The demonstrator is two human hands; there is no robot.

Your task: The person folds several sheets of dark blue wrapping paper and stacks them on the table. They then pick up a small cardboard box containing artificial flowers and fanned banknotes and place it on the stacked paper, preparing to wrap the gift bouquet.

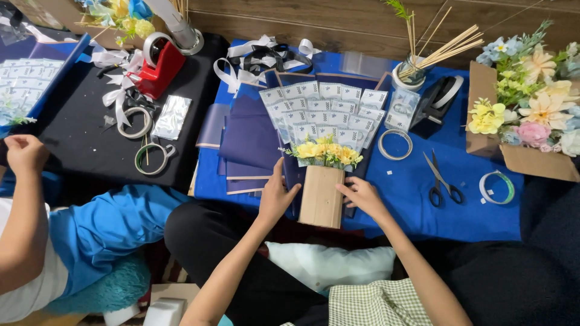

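the left hand is lying spread and flat on the navy wrapping paper, its fingers just touching the left edge of the tan paper sleeve. the right hand is resting open against the sleeve's right edge, fingers stretched out and pinching nothing. the sleeve is standing between both hands on the blue bench, near its front edge, with yellow flowers sitting at its top and a fan of pale folded notes spreading out behind them. black scissors are lying to the right, well apart from the hands. a clear tape ring is lying between the fan and the scissors. another person's hand is resting at the far left.
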